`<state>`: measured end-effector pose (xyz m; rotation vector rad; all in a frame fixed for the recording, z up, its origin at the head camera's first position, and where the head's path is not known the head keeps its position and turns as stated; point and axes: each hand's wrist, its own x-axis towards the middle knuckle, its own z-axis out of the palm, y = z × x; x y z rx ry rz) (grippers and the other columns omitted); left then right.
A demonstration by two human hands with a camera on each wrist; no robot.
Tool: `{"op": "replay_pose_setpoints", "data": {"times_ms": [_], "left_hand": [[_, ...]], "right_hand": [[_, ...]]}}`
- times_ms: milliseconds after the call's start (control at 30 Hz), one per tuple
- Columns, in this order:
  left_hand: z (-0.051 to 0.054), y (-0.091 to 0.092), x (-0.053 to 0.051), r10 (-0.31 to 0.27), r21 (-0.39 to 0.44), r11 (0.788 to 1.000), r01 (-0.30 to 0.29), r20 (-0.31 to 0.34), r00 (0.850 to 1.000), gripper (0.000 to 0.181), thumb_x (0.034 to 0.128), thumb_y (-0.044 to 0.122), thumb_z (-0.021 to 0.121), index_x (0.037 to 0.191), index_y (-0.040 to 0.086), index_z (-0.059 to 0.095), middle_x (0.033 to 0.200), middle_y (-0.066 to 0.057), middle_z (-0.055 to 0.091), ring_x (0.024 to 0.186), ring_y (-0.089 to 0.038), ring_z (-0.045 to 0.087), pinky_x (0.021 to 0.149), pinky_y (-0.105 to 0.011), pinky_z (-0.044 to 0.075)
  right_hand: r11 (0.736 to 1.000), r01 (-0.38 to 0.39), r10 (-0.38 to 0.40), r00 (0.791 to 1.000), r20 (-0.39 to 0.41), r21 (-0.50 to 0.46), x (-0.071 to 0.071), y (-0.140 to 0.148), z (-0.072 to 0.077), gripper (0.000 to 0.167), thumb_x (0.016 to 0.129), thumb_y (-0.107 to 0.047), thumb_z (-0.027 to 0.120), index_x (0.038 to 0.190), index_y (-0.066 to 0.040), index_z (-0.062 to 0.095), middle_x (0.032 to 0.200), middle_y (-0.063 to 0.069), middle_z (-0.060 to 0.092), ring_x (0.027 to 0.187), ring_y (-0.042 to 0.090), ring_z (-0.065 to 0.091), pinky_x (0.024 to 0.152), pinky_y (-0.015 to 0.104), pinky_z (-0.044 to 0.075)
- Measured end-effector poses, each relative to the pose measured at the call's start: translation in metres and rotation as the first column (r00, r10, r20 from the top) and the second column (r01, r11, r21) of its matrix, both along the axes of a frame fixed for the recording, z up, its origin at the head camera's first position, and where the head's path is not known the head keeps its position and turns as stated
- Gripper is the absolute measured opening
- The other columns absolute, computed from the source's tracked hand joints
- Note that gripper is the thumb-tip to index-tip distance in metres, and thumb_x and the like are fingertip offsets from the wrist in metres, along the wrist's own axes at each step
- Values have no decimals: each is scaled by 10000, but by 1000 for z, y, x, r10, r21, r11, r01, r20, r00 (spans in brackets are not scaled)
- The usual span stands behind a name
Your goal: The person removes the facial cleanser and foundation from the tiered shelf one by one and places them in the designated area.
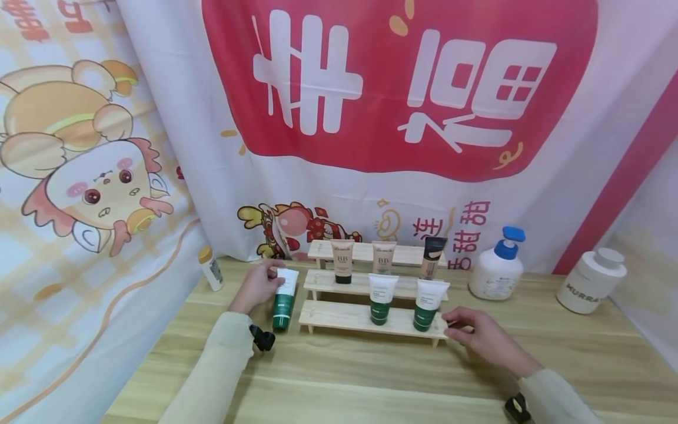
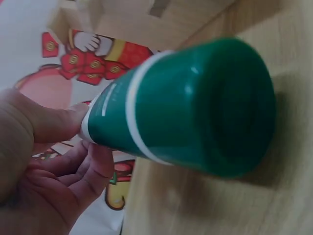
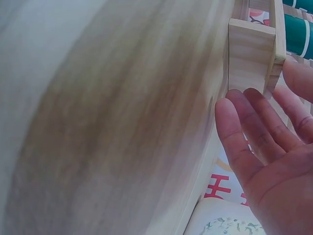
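Note:
My left hand (image 1: 258, 287) pinches the upper white part of a white and green tube (image 1: 284, 299) just left of the wooden tiered rack (image 1: 339, 316). In the left wrist view the tube's green cap (image 2: 234, 107) points at the camera, and the thumb and fingers (image 2: 100, 159) grip its far end. At the rack's right end is my right hand (image 1: 484, 338), its fingers fairly straight. The right wrist view has the fingertips at the rack's end piece (image 3: 250, 56). Two similar tubes (image 1: 381, 299) (image 1: 428, 303) stand on the lowest tier.
Higher on the rack stand two BB tubes (image 1: 343, 260) (image 1: 384, 257) and a black-topped tube (image 1: 434, 257). A blue-pump bottle (image 1: 496, 271) and a white bottle (image 1: 590, 281) are to the right. A small yellow-capped bottle (image 1: 210, 269) stands at the left, and a printed curtain (image 1: 392, 165) hangs behind.

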<state>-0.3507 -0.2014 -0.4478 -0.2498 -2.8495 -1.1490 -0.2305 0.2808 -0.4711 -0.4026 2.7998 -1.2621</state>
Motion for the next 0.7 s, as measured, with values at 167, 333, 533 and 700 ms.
{"op": "replay_pose_setpoints", "data": {"times_ms": [167,333,533,700], "left_hand": [[-8,4,-16,-6,-36,999,9,82,997,285,885,63,633,1162,25,580,905,-112,606,809,-232,570,708,-377,486],[-13,7,-26,-5,-86,996,17,138,990,272,886,68,634,1145,-4,593,896,-113,607,806,-232,567,712,-366,478],[-13,8,-29,0,-155,988,26,164,986,268,883,74,638,1127,-32,602,950,-142,622,874,-263,584,759,-396,491],[-14,9,-30,-13,-198,979,44,156,988,272,891,98,637,1122,-41,605,960,-149,631,892,-268,592,789,-407,488]], "right_hand": [[1000,-6,6,1000,-3,-6,1,-1,3,196,861,-128,690,1048,-85,648,1000,25,651,879,177,610,734,271,520],[1000,17,-17,999,41,-2,0,-3,3,204,864,-155,692,1058,-110,649,994,-4,646,889,163,599,762,292,518],[1000,-2,2,1000,16,-15,0,-3,2,204,862,-126,688,1059,-85,648,997,21,649,888,180,607,755,285,521],[1000,1,-1,1000,10,-24,2,-2,2,209,861,-99,681,1065,-74,643,1006,34,650,897,191,609,749,262,520]]}}
